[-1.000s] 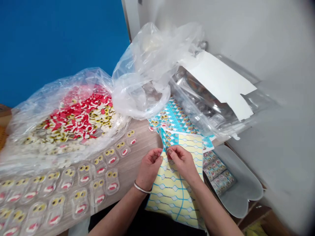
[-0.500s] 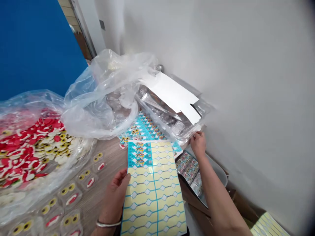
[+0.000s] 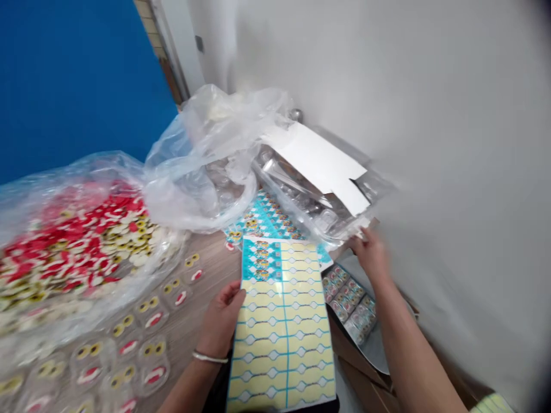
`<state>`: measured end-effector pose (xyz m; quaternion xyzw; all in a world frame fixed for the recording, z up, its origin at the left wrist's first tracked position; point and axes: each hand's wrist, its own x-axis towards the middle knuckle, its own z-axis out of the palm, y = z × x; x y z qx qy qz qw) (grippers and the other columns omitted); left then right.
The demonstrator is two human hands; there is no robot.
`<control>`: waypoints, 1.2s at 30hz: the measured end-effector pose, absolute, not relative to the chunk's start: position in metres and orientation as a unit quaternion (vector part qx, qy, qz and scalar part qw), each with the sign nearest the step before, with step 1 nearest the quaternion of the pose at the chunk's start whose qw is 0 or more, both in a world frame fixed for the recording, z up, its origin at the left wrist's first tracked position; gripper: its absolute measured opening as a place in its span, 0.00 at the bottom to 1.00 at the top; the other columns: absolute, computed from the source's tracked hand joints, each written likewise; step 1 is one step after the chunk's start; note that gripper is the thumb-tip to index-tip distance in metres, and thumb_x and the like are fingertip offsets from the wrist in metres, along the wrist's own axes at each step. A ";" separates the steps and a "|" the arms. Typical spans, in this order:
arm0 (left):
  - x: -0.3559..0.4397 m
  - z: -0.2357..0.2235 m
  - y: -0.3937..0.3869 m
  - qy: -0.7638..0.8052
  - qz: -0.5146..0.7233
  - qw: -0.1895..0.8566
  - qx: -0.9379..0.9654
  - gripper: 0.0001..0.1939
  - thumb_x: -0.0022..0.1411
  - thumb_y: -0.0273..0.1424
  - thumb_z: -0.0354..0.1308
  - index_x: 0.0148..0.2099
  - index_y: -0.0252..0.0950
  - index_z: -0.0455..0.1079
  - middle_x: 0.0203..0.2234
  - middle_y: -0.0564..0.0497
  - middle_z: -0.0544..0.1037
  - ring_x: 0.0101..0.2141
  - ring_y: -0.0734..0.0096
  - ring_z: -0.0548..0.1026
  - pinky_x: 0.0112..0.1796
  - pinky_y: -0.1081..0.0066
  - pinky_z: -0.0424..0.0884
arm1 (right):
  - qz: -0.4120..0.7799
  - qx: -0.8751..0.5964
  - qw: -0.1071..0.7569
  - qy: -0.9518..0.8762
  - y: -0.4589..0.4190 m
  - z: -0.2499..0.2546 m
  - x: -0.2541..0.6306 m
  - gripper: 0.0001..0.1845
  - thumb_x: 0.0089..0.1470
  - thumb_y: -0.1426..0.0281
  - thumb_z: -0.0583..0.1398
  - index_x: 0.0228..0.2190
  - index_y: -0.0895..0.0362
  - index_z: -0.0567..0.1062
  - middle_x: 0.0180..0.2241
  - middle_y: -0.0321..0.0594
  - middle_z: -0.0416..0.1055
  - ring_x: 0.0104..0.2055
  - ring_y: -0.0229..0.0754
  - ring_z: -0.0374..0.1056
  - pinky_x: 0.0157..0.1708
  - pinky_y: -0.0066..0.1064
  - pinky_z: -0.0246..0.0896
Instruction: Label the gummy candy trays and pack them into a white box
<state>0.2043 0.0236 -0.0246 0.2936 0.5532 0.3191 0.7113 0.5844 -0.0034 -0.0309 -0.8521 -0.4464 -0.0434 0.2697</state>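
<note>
My left hand (image 3: 224,315) grips the left edge of a sticker sheet (image 3: 284,327), thumb on top. Blue printed labels fill the sheet's top left corner; the rest is bare yellowish backing with blue outlines. My right hand (image 3: 372,252), a little blurred, has its fingers curled at the near corner of a clear plastic bag (image 3: 327,235) of plastic trays; what they pinch is hidden. Below that hand, a grey bin (image 3: 381,350) holds filled clear packs (image 3: 350,301). More blue label sheets (image 3: 271,215) lie beyond the held sheet.
On the wooden table (image 3: 206,289), clear packs (image 3: 152,364) with yellow eye and red mouth candies stand in rows at left. Behind them spreads a large plastic bag of loose candies (image 3: 90,229). A crumpled clear bag (image 3: 189,189), white card (image 3: 318,160) and grey wall (image 3: 451,143) lie beyond.
The view has swung left, so everything sits further right in the picture. My left hand still holds the sheet, and my right hand stays by the corner of the tray bag.
</note>
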 end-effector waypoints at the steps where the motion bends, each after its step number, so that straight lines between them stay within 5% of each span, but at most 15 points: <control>1: 0.205 -0.025 0.023 0.549 0.334 0.705 0.299 0.18 0.48 0.35 0.67 0.41 0.36 0.72 0.22 0.56 0.77 0.19 0.73 0.72 0.21 0.75 0.66 | -0.064 -0.854 0.280 -0.435 -0.012 -0.025 0.566 0.23 0.57 0.63 0.52 0.46 0.66 0.74 0.40 0.56 0.73 0.37 0.51 0.68 0.39 0.41 0.60; 4: 0.206 -0.028 0.023 0.540 0.373 0.687 0.310 0.17 0.48 0.34 0.67 0.41 0.35 0.72 0.20 0.59 0.73 0.18 0.78 0.69 0.21 0.78 0.64 | -0.086 -0.831 0.353 -0.422 -0.031 -0.011 0.490 0.19 0.59 0.59 0.55 0.44 0.59 0.75 0.37 0.49 0.74 0.35 0.49 0.68 0.39 0.40 0.62; 8: 0.205 -0.031 0.021 0.519 0.386 0.687 0.332 0.16 0.49 0.34 0.66 0.39 0.34 0.71 0.25 0.54 0.76 0.23 0.76 0.72 0.25 0.76 0.66 | 0.171 -0.655 0.447 -0.585 -0.027 -0.010 0.381 0.09 0.61 0.65 0.56 0.40 0.53 0.75 0.36 0.42 0.74 0.35 0.44 0.70 0.34 0.33 0.66; 11: 0.202 -0.032 0.019 0.514 0.391 0.666 0.373 0.13 0.51 0.33 0.65 0.39 0.34 0.72 0.26 0.53 0.76 0.25 0.75 0.72 0.28 0.76 0.67 | 0.218 -0.610 0.437 -0.624 -0.010 -0.016 0.338 0.08 0.62 0.71 0.55 0.39 0.53 0.74 0.36 0.41 0.74 0.39 0.44 0.70 0.39 0.34 0.66; 26: 0.191 -0.029 0.019 0.493 0.381 0.612 0.487 0.11 0.54 0.31 0.63 0.40 0.35 0.77 0.28 0.48 0.79 0.30 0.69 0.75 0.34 0.71 0.71 | 0.089 -0.608 0.341 -0.711 0.001 -0.012 0.328 0.09 0.60 0.74 0.52 0.31 0.56 0.71 0.27 0.40 0.70 0.30 0.41 0.67 0.31 0.31 0.60; 33: 0.191 -0.030 0.018 0.508 0.358 0.671 0.404 0.11 0.52 0.32 0.63 0.39 0.33 0.75 0.26 0.51 0.76 0.25 0.73 0.72 0.27 0.74 0.66 | 0.341 -0.635 0.453 -0.524 0.003 -0.031 0.331 0.05 0.57 0.69 0.55 0.29 0.55 0.68 0.24 0.32 0.64 0.25 0.37 0.60 0.26 0.28 0.56; 36: 0.187 -0.030 0.016 0.565 0.376 0.517 0.522 0.13 0.55 0.27 0.57 0.45 0.34 0.73 0.31 0.48 0.78 0.31 0.66 0.75 0.32 0.68 0.69 | 0.424 -0.620 0.496 -0.436 0.006 -0.039 0.332 0.08 0.57 0.64 0.56 0.28 0.55 0.67 0.22 0.30 0.62 0.23 0.35 0.57 0.23 0.27 0.54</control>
